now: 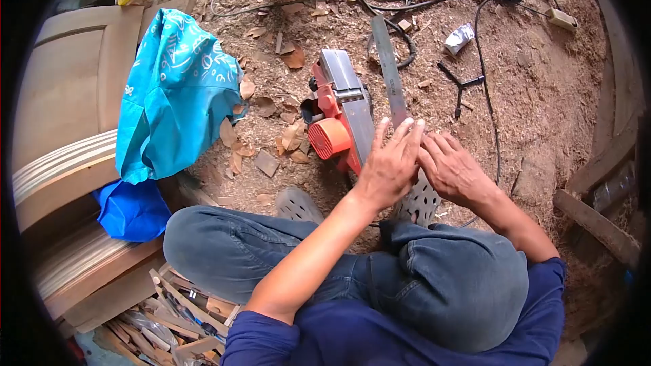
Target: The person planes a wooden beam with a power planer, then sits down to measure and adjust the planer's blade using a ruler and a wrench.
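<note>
A flat metal strip (388,61) with dark lettering points away from me, and its near end is hidden at my fingers. My left hand (390,169) lies over that end with its fingers stretched forward. Beside it, my right hand (454,166) touches it near the fingertips, its fingers bent toward the strip's near end; whether they grip it is hidden. Just left of the strip, a red electric planer (330,137) lies with its flat metal sole (341,71) facing up. The near part of the planer passes behind my left hand.
A turquoise cloth (176,95) hangs over wooden panels (74,81) at left, above a blue bag (135,211). Black cables (485,61), a three-armed black tool (461,86) and a crumpled wrapper (459,38) lie on the shavings-covered ground. Wood scraps (196,312) fill the lower left.
</note>
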`<action>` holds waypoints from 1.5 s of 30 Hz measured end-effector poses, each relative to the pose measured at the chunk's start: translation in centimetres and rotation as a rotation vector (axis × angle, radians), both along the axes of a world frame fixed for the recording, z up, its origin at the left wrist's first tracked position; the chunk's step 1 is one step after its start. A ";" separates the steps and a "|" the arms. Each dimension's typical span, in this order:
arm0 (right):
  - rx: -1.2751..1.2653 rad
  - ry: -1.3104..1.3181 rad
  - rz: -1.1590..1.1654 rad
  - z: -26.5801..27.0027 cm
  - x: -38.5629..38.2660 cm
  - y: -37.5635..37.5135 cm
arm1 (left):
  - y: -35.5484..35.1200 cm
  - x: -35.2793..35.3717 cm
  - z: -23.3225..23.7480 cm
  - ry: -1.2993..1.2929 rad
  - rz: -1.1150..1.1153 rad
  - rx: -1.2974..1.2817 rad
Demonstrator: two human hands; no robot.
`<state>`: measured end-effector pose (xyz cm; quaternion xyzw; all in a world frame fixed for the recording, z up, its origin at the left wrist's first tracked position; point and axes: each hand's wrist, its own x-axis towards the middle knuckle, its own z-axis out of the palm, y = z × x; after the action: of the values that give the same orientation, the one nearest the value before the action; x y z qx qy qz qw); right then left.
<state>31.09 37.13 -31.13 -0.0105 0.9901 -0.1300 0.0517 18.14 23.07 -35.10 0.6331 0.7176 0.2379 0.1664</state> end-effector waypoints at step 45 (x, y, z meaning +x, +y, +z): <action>-1.420 -0.486 -0.926 -16.7 -12.5 2.9 | -1.9 -2.1 -2.1 -0.001 -0.014 -0.147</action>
<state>18.58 40.06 -47.88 0.3902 0.5420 -0.7212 0.1842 16.04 21.21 -37.23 0.6239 0.7287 0.1836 0.2145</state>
